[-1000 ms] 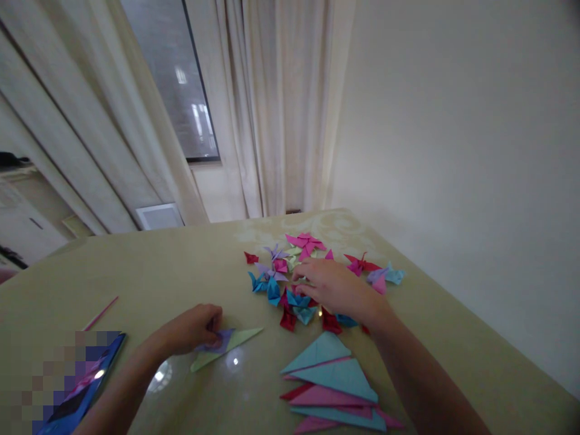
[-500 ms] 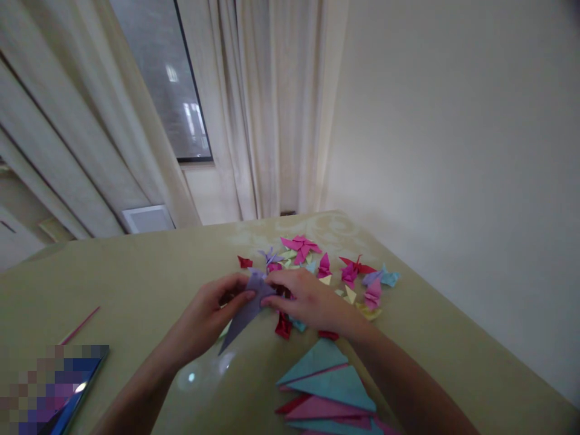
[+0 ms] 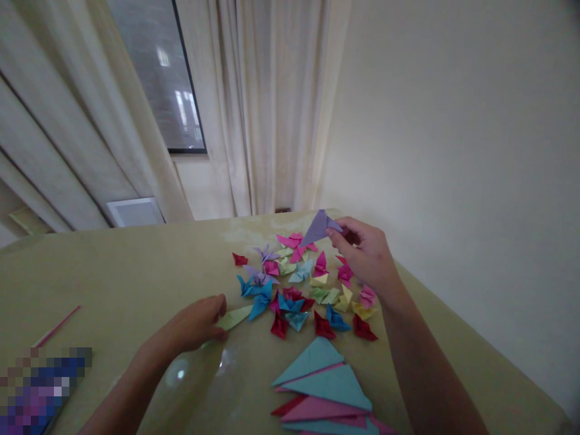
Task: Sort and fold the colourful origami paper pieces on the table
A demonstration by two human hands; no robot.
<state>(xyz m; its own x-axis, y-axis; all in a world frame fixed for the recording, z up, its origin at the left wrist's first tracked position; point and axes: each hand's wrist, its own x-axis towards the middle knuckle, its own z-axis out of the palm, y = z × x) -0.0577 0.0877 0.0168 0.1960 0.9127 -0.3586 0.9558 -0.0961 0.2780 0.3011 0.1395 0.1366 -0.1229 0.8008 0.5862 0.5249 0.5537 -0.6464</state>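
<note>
My right hand is raised over the far right of the table, pinching a purple folded paper between thumb and fingers. Lower on the left, my left hand has its thumb and fingers closed around the near end of a pale green folded paper at the tabletop. Small origami pieces lie between and beyond my hands, among them a blue one, a pink one and a dark red one.
Flat folded triangles, with a light blue one on top, overlap near the front. A thin pink stick and a blurred-out tablet-like device lie on the left of the table. A wall borders the right side; curtains hang behind.
My hands have parted. The right one has carried the purple paper up and right; the left one has let go of it, dropped lower left and taken hold of the pale green paper.
</note>
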